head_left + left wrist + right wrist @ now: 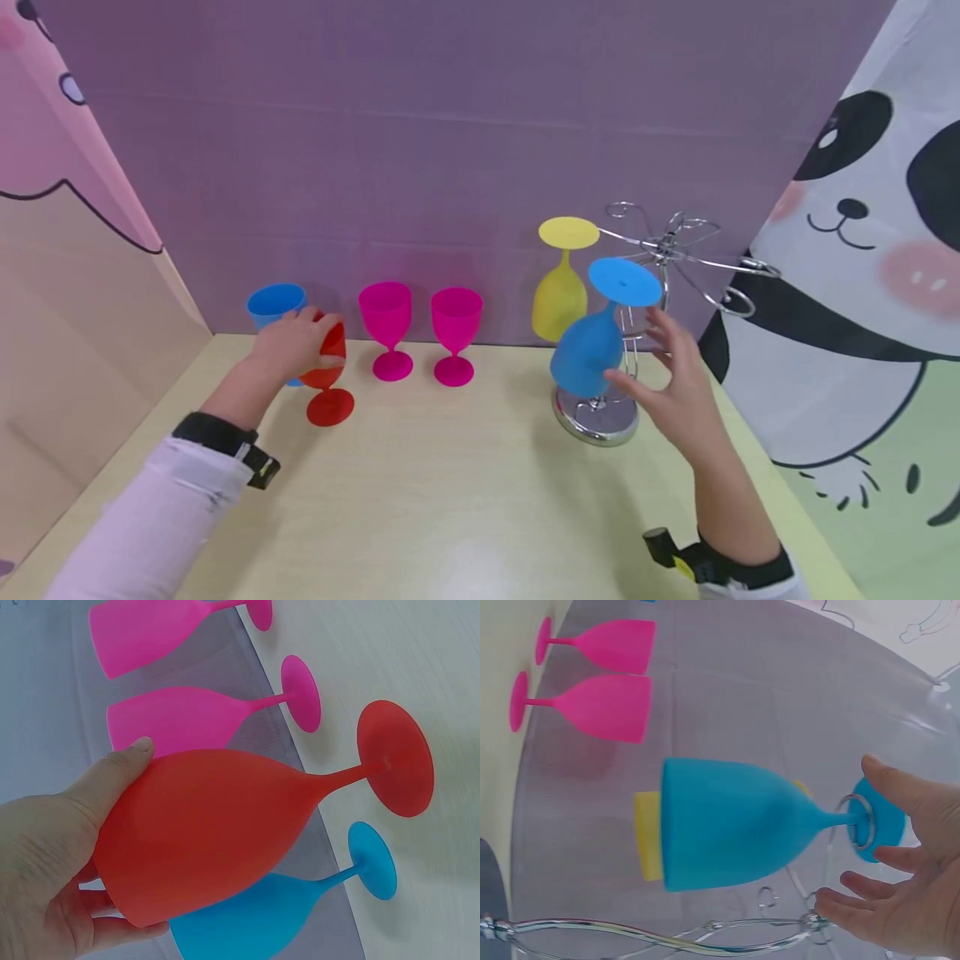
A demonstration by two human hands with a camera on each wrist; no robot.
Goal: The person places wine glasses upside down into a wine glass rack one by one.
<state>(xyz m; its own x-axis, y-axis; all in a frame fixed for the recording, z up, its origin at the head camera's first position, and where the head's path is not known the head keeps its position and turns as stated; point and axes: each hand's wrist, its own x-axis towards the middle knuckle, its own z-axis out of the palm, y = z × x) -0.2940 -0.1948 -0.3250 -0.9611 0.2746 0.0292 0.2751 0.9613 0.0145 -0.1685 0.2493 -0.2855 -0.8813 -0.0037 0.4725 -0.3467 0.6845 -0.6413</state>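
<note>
My left hand grips a red goblet around its bowl near the rim, with the thumb on one side and fingers on the other. The red goblet is upright, foot down; whether its foot touches the table I cannot tell. Just behind it stands a blue goblet, partly covered by that hand. On the right, another blue goblet hangs upside down, its stem in a wire loop of the metal rack. Beside its foot my right hand is spread, fingers apart, gripping nothing.
Two pink goblets stand upright near the back of the pale table. A yellow goblet hangs upside down on the rack, behind the blue one. Several curled wire arms stick out toward the right. A purple cloth backs the table.
</note>
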